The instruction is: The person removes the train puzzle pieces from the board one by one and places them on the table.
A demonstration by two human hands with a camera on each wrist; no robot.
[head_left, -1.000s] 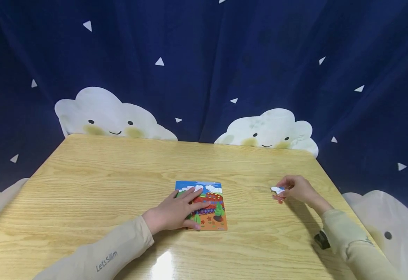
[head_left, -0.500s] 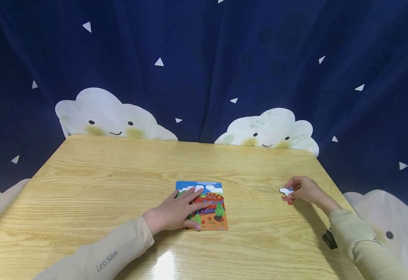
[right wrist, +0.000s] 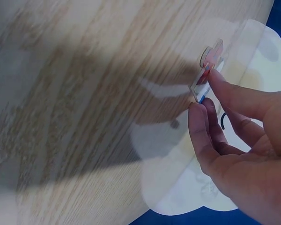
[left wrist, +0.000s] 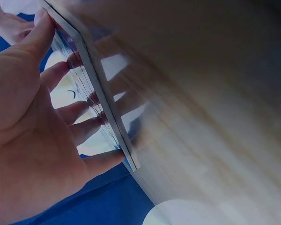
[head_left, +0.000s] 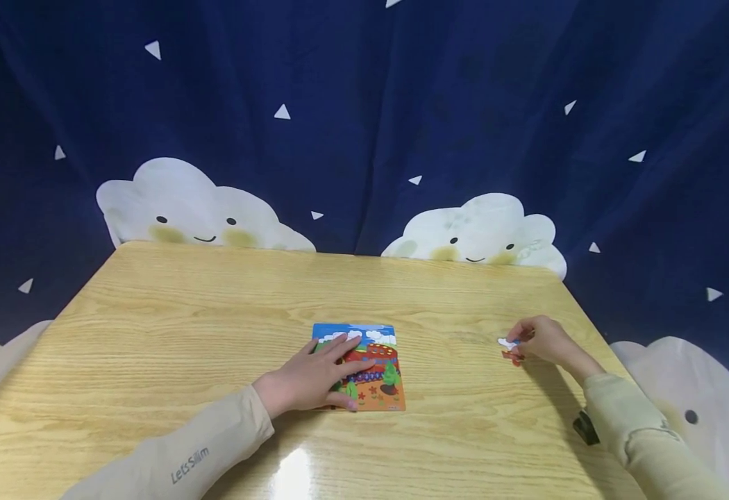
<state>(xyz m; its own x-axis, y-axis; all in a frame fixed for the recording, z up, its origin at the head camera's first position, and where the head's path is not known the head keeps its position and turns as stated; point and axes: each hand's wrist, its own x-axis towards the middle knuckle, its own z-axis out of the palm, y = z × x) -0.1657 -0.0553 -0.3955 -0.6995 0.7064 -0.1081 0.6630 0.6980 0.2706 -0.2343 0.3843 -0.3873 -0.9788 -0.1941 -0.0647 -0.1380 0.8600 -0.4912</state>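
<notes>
A colourful jigsaw puzzle (head_left: 373, 394) in a thin board lies flat on the table, showing blue sky, white clouds, a red shape and orange ground. My left hand (head_left: 314, 375) rests on its left part with fingers spread and covers some of the picture. In the left wrist view, the left fingertips touch the puzzle's face along the board edge (left wrist: 100, 89). Farther right, my right hand (head_left: 542, 340) pinches a small puzzle piece (right wrist: 202, 85) between thumb and fingers. The piece shows white, blue and red; whether it touches the table, I cannot tell.
The wooden table (head_left: 214, 298) has a glossy top with a bright reflection near the front. A black object (head_left: 585, 428) sits by the right sleeve. Behind the table hangs a navy curtain (head_left: 339, 125) with white triangles and smiling clouds.
My right hand has moved a little to the right with the puzzle piece, then stayed nearly still over the last half second. The left hand and puzzle have kept their place.
</notes>
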